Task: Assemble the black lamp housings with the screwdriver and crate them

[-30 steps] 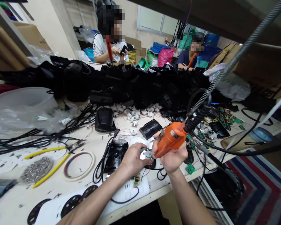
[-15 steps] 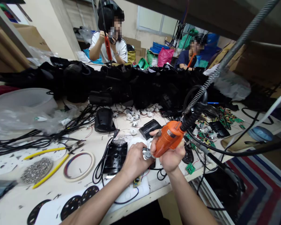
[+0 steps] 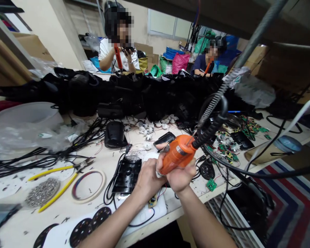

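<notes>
My right hand (image 3: 179, 175) is wrapped round an orange electric screwdriver (image 3: 176, 157) whose black coiled cable (image 3: 209, 129) rises to the upper right. The tool's tip points down and left into my left hand (image 3: 147, 179). My left hand is closed round a small part that its fingers now hide. Both hands hover just above the bench, beside a black plastic housing (image 3: 126, 171) with a black wire looped round it.
Yellow-handled pliers (image 3: 58, 179), a tape ring (image 3: 88, 181) and a heap of screws (image 3: 41, 188) lie at left. Black casings (image 3: 134, 93) pile along the back, green circuit boards (image 3: 229, 151) at right. Two other people sit behind. The bench edge (image 3: 186, 210) runs below my hands.
Both hands drifted slightly left and lower. The small metal part, visible at the screwdriver's tip earlier, is now covered by my left hand. A person behind raised and lowered their hands.
</notes>
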The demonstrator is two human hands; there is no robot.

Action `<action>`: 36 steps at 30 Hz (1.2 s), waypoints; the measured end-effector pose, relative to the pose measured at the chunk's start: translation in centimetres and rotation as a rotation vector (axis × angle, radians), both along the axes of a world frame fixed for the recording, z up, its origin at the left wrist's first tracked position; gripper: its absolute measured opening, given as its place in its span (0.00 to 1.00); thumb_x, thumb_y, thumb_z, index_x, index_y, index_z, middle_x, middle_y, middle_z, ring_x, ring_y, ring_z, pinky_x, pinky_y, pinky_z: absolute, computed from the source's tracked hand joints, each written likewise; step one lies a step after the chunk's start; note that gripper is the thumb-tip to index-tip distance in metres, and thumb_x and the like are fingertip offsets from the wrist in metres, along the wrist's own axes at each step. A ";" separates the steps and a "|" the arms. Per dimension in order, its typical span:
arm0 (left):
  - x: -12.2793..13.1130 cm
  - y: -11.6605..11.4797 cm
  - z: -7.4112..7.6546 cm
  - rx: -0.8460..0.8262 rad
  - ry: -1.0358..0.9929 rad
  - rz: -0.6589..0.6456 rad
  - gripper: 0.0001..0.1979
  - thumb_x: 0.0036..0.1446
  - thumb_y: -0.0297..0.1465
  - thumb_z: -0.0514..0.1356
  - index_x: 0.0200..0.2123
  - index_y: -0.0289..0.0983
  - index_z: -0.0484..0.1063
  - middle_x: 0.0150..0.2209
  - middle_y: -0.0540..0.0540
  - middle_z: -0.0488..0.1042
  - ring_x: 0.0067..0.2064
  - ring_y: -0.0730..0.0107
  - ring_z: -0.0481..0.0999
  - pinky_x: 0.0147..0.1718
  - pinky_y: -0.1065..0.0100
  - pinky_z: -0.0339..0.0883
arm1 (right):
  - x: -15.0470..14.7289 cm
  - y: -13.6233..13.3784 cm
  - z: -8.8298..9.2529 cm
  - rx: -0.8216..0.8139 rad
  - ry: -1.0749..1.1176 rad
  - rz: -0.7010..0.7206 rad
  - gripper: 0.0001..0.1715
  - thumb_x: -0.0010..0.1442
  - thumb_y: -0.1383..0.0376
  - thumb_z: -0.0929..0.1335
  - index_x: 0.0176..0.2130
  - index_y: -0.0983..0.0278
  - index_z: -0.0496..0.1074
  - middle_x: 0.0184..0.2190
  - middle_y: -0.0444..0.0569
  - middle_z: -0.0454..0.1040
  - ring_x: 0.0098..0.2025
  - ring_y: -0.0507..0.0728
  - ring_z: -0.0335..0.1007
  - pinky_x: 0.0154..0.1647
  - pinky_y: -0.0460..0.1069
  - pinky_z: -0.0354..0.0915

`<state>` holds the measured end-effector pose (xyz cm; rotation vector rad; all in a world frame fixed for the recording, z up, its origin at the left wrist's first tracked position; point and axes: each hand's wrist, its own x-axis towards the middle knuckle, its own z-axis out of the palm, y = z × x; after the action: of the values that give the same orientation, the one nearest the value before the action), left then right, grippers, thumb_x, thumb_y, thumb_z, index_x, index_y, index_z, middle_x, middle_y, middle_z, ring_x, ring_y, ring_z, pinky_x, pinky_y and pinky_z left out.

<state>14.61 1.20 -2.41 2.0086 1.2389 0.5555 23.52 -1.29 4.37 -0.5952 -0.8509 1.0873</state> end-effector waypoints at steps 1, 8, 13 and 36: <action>0.0 0.0 0.0 0.000 -0.003 0.001 0.10 0.45 0.25 0.63 0.33 0.38 0.67 0.36 0.46 0.71 0.42 0.60 0.71 0.39 0.63 0.64 | -0.1 0.2 -0.4 -0.008 -0.010 -0.001 0.41 0.50 0.33 0.61 0.36 0.65 0.75 0.14 0.44 0.67 0.16 0.55 0.62 0.17 0.50 0.61; -0.1 0.0 0.0 0.023 -0.047 0.000 0.11 0.44 0.26 0.62 0.33 0.37 0.65 0.36 0.46 0.70 0.42 0.59 0.69 0.39 0.62 0.64 | 0.1 0.7 -1.4 -0.014 -0.066 -0.038 0.41 0.48 0.31 0.61 0.33 0.64 0.74 0.15 0.45 0.67 0.20 0.59 0.67 0.23 0.54 0.67; -0.2 0.0 0.0 0.017 -0.034 0.000 0.11 0.43 0.25 0.62 0.34 0.38 0.67 0.35 0.47 0.70 0.40 0.60 0.69 0.38 0.63 0.63 | -0.1 0.9 -1.5 -0.022 -0.096 -0.043 0.40 0.48 0.31 0.59 0.25 0.63 0.72 0.14 0.46 0.65 0.21 0.59 0.68 0.23 0.54 0.67; -0.1 -0.1 1.3 -0.059 0.158 0.058 0.09 0.47 0.30 0.62 0.33 0.35 0.70 0.33 0.43 0.75 0.37 0.59 0.76 0.31 0.69 0.60 | -0.2 2.6 -1.3 -0.090 -0.119 0.035 0.43 0.48 0.30 0.59 0.30 0.65 0.73 0.11 0.43 0.63 0.12 0.50 0.54 0.13 0.46 0.51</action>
<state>14.47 1.13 -1.13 2.0037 1.3949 0.3883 23.31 1.29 3.06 -0.7280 -0.9214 1.1350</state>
